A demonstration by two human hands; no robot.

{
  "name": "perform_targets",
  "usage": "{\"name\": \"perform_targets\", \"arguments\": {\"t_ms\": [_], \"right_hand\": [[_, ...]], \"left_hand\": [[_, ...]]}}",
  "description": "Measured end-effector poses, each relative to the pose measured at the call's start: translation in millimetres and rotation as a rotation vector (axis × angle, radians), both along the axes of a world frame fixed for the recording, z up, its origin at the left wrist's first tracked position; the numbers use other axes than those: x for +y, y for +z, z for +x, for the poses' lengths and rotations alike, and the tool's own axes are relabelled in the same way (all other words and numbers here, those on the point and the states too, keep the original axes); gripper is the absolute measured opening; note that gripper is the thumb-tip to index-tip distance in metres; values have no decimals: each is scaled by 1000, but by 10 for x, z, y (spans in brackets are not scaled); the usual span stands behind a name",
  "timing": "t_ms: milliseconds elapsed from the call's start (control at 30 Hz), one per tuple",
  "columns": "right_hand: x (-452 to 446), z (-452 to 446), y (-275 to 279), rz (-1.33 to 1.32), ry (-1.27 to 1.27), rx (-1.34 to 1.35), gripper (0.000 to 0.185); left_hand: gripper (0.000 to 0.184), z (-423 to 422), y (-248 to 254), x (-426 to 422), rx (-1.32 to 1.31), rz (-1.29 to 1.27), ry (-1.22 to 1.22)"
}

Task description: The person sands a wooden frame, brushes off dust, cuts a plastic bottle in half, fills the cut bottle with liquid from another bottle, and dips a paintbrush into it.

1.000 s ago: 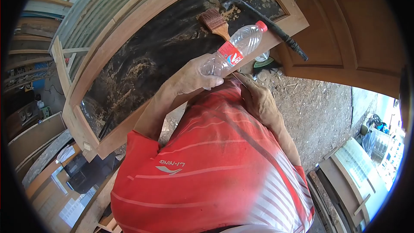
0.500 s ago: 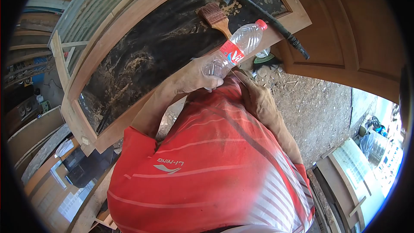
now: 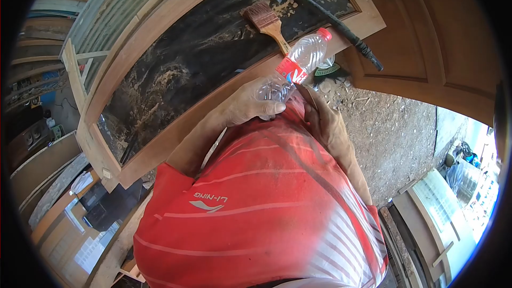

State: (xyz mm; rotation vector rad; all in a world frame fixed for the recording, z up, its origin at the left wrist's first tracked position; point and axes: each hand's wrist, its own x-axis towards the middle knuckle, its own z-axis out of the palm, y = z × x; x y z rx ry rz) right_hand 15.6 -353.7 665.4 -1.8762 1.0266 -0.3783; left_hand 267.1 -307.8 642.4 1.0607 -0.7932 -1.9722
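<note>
My left hand (image 3: 253, 102) is wrapped around the lower end of a clear plastic bottle (image 3: 309, 53) with a red cap and red label. The bottle is tilted, its cap pointing up and to the right. Close to the label, my right hand (image 3: 328, 124) is closed with the fingers curled. A thin, dark, narrow piece seems to stick out of it towards the bottle, but its kind is not clear. Just beyond the bottle, a wide paintbrush (image 3: 271, 28) with a wooden handle lies on a framed wooden panel (image 3: 160, 146). A hammer (image 3: 333, 21) with a dark handle rests across the panel's far right part.
The panel's dark middle (image 3: 176, 64) carries patches of sawdust. A brown panelled door (image 3: 421, 37) stands at the right. Corrugated sheeting (image 3: 114, 10) lies at the upper left. The dirt ground (image 3: 389, 133) shows to the right, with boards (image 3: 426, 229) at the lower right.
The bottle and my left hand have shifted slightly right and down. My right hand has moved a little lower and to the right.
</note>
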Motion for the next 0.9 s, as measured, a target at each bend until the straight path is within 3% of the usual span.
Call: {"name": "perform_targets", "arguments": {"t_ms": [167, 633, 733, 900], "right_hand": [[-29, -133, 25, -60, 120, 53, 47], [44, -132, -43, -100, 164, 68, 56], [34, -72, 45, -53, 173, 97, 45], [36, -81, -1, -46, 211, 103, 56]], "left_hand": [[69, 34, -19, -9, 9, -16, -30], [63, 82, -73, 63, -7, 5, -11], [63, 94, -81, 74, -17, 14, -20], [60, 94, -99, 97, -159, -50, -52]]}}
